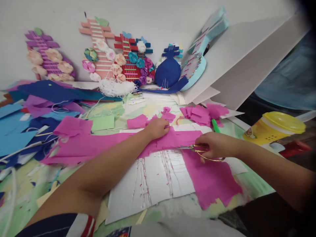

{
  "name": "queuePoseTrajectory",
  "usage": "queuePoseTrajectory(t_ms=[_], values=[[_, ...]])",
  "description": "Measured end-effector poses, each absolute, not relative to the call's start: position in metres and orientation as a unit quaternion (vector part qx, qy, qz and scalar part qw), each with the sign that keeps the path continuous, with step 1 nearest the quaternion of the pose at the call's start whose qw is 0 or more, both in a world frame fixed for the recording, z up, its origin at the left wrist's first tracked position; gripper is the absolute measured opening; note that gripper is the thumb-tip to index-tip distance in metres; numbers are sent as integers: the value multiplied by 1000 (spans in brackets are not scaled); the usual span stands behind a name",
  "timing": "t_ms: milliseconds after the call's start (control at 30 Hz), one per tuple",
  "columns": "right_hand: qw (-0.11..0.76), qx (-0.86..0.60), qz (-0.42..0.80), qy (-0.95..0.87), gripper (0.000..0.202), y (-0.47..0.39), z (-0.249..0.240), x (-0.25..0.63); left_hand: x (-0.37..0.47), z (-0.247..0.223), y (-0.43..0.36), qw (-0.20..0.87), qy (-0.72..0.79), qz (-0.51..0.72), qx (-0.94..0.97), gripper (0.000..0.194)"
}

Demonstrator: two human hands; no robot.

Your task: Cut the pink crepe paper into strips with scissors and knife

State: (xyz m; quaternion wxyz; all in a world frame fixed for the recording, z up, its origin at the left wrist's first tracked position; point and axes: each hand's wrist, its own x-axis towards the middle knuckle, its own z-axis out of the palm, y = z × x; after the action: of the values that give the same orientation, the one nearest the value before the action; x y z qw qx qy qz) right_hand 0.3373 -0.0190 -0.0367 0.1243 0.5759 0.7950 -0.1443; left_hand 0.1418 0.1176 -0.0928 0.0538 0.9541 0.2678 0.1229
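Note:
My right hand point(211, 144) is closed round the gold handles of a pair of scissors point(197, 149). Their blades point left and lie along the near edge of a pink crepe-like strip point(169, 140). My left hand point(159, 128) has curled fingers pinching the far side of that strip. Beneath both sits a white board point(158, 187) with pink-red streaks and shiny lines that look like glue. A larger pink piece point(214, 181) hangs over the board's right side. To the left stretches more pink material point(86, 144), and crumpled pink scraps point(199, 113) lie beyond the hands.
Several decorated lute-shaped crafts, including a blue one point(168, 72), lean on the back wall. White cord point(116, 87) is heaped before them. Blue sheets point(17, 128) crowd the left. A yellow lidded tub point(274, 126) and green marker point(215, 125) are at right.

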Motion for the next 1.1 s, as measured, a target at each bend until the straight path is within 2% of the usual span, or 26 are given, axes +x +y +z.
queuePoseTrajectory(t_ms=[300,567,1100], values=[[106,583,-184,784,11,-27,-48,341,142,-100,119,50,244,140,958,20],[59,619,-219,752,22,-38,-52,341,140,-99,116,34,237,137,961,21],[68,567,-218,791,27,-18,-43,313,139,-97,113,5,227,132,965,21]])
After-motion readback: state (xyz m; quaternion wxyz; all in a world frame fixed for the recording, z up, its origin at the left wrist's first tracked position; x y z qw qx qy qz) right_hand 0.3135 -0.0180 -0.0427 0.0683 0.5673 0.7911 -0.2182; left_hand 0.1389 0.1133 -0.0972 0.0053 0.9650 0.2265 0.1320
